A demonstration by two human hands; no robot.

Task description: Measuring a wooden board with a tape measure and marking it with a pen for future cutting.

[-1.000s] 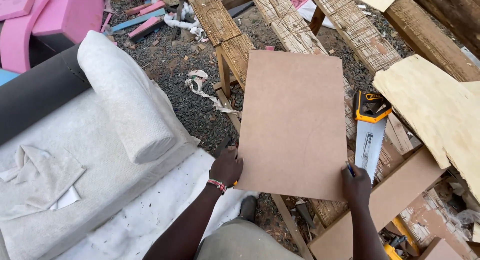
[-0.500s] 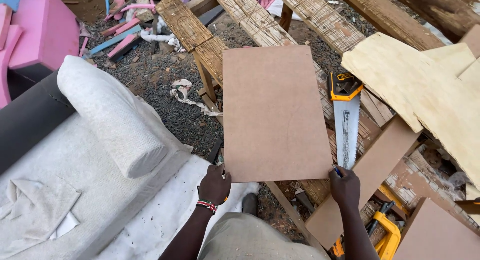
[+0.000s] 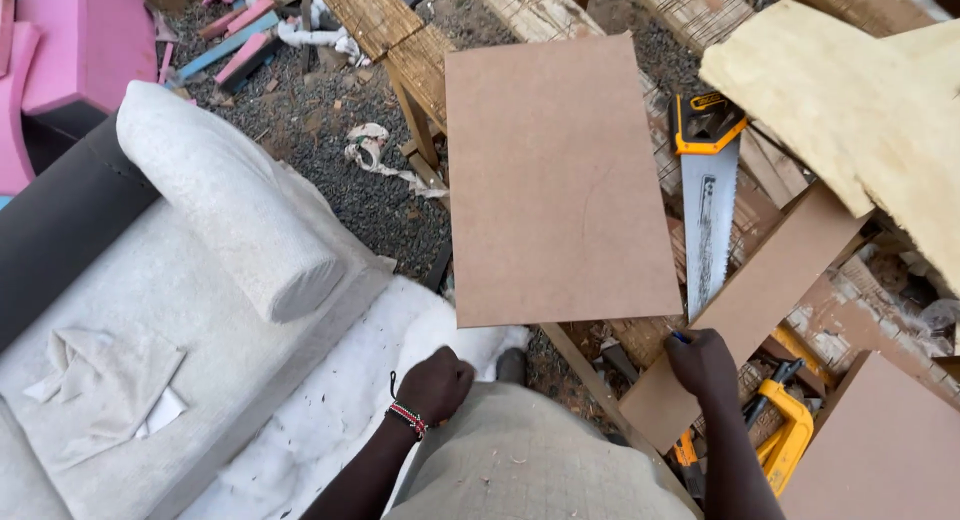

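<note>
A brown rectangular hardboard sheet (image 3: 555, 180) lies flat across the wooden bench slats (image 3: 400, 40). My left hand (image 3: 438, 383), with a beaded wristband, is curled shut below the sheet's near left corner, apart from it and holding nothing I can see. Below the near right corner, my right hand (image 3: 703, 365) is closed on a blue pen (image 3: 680, 336) and is also off the sheet. A hand saw (image 3: 705, 195) with a yellow and black handle lies just right of the sheet, blade pointing toward me.
A white upholstered sofa frame with a rolled arm (image 3: 225, 205) fills the left. Pink foam blocks (image 3: 85, 40) lie far left. Pale plywood sheets (image 3: 850, 100) and brown board offcuts (image 3: 760, 300) are piled at right, with a yellow tool (image 3: 785, 435) below. Gravel ground (image 3: 330, 140) holds scraps.
Both hands have let go of the hardboard sheet and drawn back toward me. The sheet now rests on the bench. The view has tilted downward.
</note>
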